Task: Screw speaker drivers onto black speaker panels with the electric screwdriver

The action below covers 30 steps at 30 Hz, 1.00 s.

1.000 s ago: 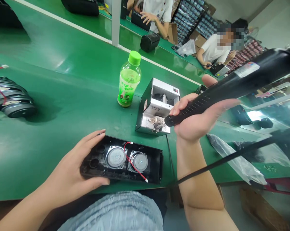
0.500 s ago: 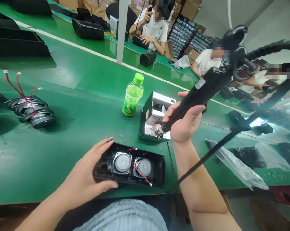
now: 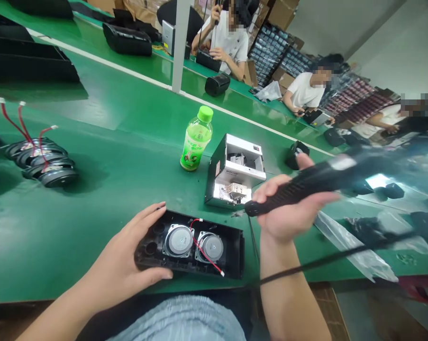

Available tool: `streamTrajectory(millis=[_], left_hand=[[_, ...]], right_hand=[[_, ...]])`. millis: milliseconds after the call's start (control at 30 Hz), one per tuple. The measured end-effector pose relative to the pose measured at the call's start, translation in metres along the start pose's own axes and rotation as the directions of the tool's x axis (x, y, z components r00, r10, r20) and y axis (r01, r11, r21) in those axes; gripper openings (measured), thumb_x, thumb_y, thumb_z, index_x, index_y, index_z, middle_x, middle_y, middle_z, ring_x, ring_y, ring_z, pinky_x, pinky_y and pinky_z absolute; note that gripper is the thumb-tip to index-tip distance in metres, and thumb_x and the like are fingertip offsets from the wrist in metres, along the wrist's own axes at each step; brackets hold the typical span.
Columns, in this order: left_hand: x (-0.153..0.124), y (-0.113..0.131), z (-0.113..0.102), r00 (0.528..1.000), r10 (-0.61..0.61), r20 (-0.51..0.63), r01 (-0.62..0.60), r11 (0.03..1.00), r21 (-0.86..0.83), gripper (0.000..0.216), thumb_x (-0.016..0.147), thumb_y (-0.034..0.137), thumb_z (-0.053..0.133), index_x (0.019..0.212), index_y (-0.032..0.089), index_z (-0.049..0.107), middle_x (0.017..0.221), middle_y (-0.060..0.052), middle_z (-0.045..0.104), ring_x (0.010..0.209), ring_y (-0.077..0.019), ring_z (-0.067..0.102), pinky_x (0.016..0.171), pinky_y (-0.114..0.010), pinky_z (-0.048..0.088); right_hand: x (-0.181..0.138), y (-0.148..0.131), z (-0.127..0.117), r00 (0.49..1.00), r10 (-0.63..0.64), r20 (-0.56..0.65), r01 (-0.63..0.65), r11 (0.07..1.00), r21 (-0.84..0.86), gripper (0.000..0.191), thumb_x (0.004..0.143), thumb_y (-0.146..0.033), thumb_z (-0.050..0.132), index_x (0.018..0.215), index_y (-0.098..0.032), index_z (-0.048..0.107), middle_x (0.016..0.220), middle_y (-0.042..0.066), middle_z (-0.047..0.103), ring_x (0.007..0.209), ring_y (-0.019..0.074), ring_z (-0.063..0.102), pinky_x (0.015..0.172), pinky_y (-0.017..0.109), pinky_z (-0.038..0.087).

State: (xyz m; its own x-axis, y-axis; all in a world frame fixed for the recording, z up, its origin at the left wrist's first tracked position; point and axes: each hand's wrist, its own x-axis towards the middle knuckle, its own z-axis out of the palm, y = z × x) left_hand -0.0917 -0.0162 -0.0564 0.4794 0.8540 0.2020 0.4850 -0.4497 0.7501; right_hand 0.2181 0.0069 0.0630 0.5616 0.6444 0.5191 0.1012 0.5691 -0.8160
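Low in the frame, just left of centre, our left hand (image 3: 123,267) rests on the left end of the black speaker housing (image 3: 190,244), thumb along its near edge and fingers spread over the far edge, pressing it flat on the green bench (image 3: 103,156). It sits where it sat half a second ago, its two round speaker drivers (image 3: 194,242) face up and the red wire (image 3: 203,246) looping across them.

What has changed is on the right. Our right hand (image 3: 292,215) is clamped around the black electric screwdriver (image 3: 306,184), which half a second ago stood steeply with its bit down in the mouth of the screw feeder (image 3: 235,175). Now the tool lies much flatter, its body blurred with motion toward the right edge of the frame, and the bit has come out of the feeder and hangs just in front of it, right of the housing's far right corner. Whether a screw rides on the bit is too small to tell. We judge that the tool is passing from the feeder to the housing.

Behind, a green bottle (image 3: 195,139) stands left of the feeder, a stack of loose drivers (image 3: 43,163) lies at the left edge, and other people work along the upper edge.
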Motion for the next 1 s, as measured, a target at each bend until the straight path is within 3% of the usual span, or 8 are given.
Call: streamTrajectory(millis=[100, 267, 400, 533, 733, 833, 1000], left_hand=[[0.001, 0.001, 0.000, 1.000, -0.001, 0.007, 0.001, 1.000, -0.003, 0.099, 0.092, 0.072, 0.078, 0.174, 0.040, 0.033, 0.179, -0.010, 0.044, 0.163, -0.0404, 0.047, 0.133, -0.061, 0.044], [0.001, 0.003, 0.000, 1.000, -0.027, 0.004, 0.027, 1.000, -0.010, 0.097, 0.093, 0.074, 0.076, 0.173, 0.041, 0.034, 0.179, -0.009, 0.044, 0.163, -0.0396, 0.048, 0.136, -0.060, 0.040], [0.001, 0.006, 0.000, 0.999, -0.050, -0.006, 0.050, 0.999, -0.020, 0.096, 0.093, 0.075, 0.075, 0.173, 0.042, 0.035, 0.178, -0.008, 0.046, 0.163, -0.0405, 0.047, 0.137, -0.060, 0.039], [0.002, 0.008, -0.001, 0.997, -0.073, 0.001, 0.073, 0.997, -0.023, 0.095, 0.092, 0.078, 0.074, 0.172, 0.045, 0.035, 0.178, -0.006, 0.045, 0.163, -0.0405, 0.047, 0.137, -0.060, 0.039], [0.001, 0.010, -0.001, 0.996, -0.086, -0.005, 0.086, 0.996, -0.025, 0.096, 0.091, 0.081, 0.073, 0.172, 0.047, 0.035, 0.178, -0.005, 0.045, 0.163, -0.0406, 0.048, 0.136, -0.059, 0.040], [0.002, 0.009, -0.001, 0.997, -0.081, 0.000, 0.081, 0.996, -0.028, 0.097, 0.090, 0.081, 0.075, 0.172, 0.046, 0.036, 0.178, -0.005, 0.046, 0.163, -0.0403, 0.047, 0.137, -0.059, 0.039], [0.002, 0.008, -0.001, 0.998, -0.058, -0.012, 0.058, 0.998, -0.039, 0.097, 0.090, 0.080, 0.074, 0.172, 0.045, 0.036, 0.177, -0.007, 0.047, 0.163, -0.0399, 0.048, 0.137, -0.059, 0.038]], right_hand=[[-0.004, -0.025, -0.006, 0.998, -0.069, 0.002, 0.069, 0.996, 0.063, 0.074, 0.098, -0.089, 0.043, 0.130, -0.030, 0.074, 0.055, -0.007, 0.060, 0.033, 0.0152, 0.046, 0.032, 0.029, 0.043], [-0.005, -0.051, -0.011, 0.996, -0.064, 0.054, 0.062, 0.997, 0.041, 0.069, 0.098, -0.084, 0.051, 0.130, -0.028, 0.075, 0.059, -0.005, 0.065, 0.038, 0.0168, 0.052, 0.036, 0.034, 0.051], [0.008, -0.045, -0.003, 0.984, -0.177, 0.024, 0.176, 0.984, 0.018, 0.065, 0.101, -0.082, 0.045, 0.119, -0.028, 0.076, 0.058, -0.005, 0.062, 0.038, 0.0158, 0.052, 0.035, 0.031, 0.049], [0.022, -0.022, 0.011, 0.972, -0.232, 0.044, 0.229, 0.971, 0.063, 0.059, 0.102, -0.082, 0.045, 0.110, -0.030, 0.072, 0.056, -0.006, 0.058, 0.036, 0.0148, 0.050, 0.033, 0.029, 0.045], [0.027, 0.009, 0.018, 0.974, -0.155, 0.163, 0.151, 0.988, 0.038, 0.069, 0.097, -0.089, 0.044, 0.112, -0.026, 0.066, 0.053, -0.008, 0.057, 0.033, 0.0158, 0.047, 0.030, 0.031, 0.037], [0.028, 0.011, 0.016, 0.982, -0.116, 0.149, 0.115, 0.993, 0.013, 0.074, 0.095, -0.090, 0.044, 0.123, -0.025, 0.065, 0.053, -0.008, 0.057, 0.035, 0.0158, 0.049, 0.033, 0.030, 0.037], [0.020, 0.014, 0.003, 0.988, 0.062, 0.141, -0.060, 0.998, -0.024, 0.076, 0.097, -0.089, 0.043, 0.134, -0.026, 0.063, 0.058, -0.008, 0.059, 0.038, 0.0148, 0.050, 0.037, 0.028, 0.039]])
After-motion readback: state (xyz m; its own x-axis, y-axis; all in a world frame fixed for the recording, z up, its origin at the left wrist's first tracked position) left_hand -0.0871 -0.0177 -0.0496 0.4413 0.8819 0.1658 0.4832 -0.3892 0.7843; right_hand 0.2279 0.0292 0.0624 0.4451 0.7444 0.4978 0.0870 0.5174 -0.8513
